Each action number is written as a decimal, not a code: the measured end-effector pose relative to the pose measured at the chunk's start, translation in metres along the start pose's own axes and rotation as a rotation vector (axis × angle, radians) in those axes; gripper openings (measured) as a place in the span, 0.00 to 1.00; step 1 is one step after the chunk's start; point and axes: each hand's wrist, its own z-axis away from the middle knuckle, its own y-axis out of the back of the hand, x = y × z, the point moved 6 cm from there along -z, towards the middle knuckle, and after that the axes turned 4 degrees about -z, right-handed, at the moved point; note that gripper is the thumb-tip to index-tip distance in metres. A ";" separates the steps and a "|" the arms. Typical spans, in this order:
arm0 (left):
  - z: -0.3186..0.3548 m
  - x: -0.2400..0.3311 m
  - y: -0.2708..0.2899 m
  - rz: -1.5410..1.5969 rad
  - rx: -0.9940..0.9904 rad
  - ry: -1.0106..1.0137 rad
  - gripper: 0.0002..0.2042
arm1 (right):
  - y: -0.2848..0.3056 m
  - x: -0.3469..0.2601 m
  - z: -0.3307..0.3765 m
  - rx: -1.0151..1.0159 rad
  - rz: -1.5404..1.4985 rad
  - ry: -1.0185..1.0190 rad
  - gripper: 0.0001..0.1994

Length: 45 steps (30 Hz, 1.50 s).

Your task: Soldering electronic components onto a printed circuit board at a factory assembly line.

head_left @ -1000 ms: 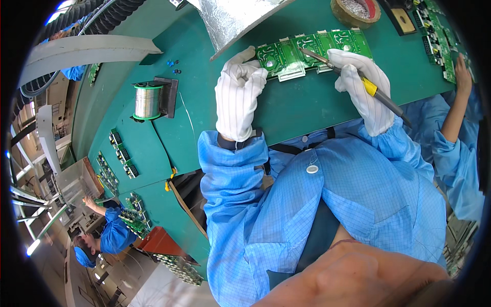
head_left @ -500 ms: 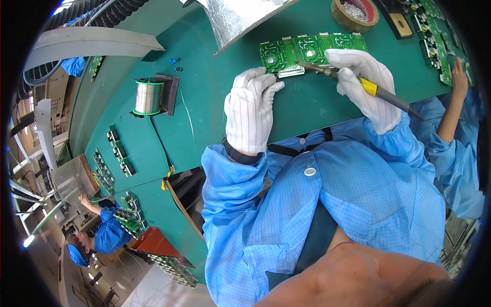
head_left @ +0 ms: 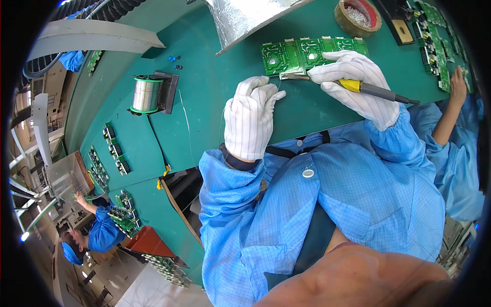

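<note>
My right hand, in a white striped glove, grips a soldering iron with a grey handle and yellow band. Its tip points left and is at the near edge of a green circuit board panel lying on the bench. My left hand, gloved alike, is closed just left of that edge. A thin strand of solder wire shows between its fingertips and the iron's tip. Whether the tip touches the wire or the board is too small to tell.
On the green bench, a solder spool stands at left. Beyond the panel are a foil-covered sheet and a tape roll holding bits. More boards lie right, near a co-worker's hand; another person works at far left.
The iron's tip has moved left and nearer along the panel's edge, toward my left fingers. Its handle now lies flatter. My left hand keeps about the same place.
</note>
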 end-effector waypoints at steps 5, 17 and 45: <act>-0.001 0.000 -0.002 -0.005 0.002 -0.004 0.07 | -0.004 0.004 -0.001 0.030 0.011 0.049 0.08; -0.003 0.003 -0.006 -0.061 0.022 -0.036 0.09 | -0.002 0.004 0.000 -0.014 -0.012 0.005 0.09; -0.010 0.004 -0.015 -0.075 -0.029 -0.012 0.08 | 0.003 0.006 0.005 -0.001 0.041 0.061 0.08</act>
